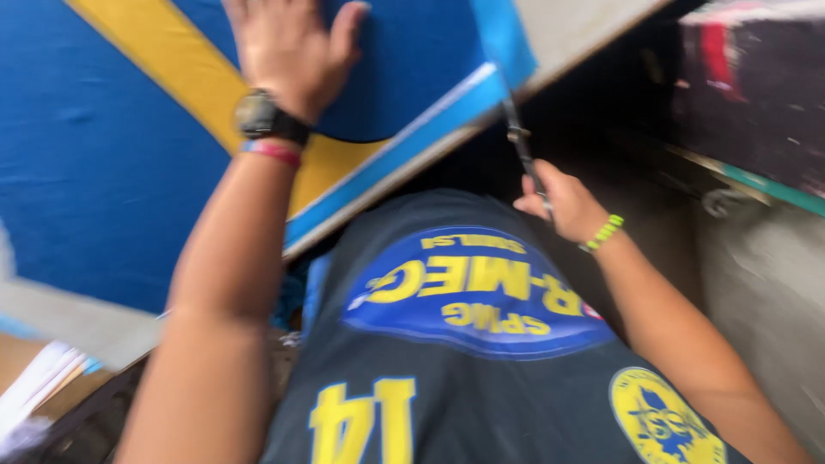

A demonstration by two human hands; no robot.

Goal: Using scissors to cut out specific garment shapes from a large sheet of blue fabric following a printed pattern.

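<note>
A blue-and-yellow painted board [112,155] is filling the view. The left hand [288,47] is pressing flat, fingers spread, on it; the right hand [563,202] is gripping scissors [520,146], cutting blue tape [498,43] just above it. The next snip likely needs the board steady.

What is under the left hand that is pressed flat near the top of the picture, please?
The left hand lies on a blue painted board with a yellow stripe. The surface beneath the palm is covered.
</note>
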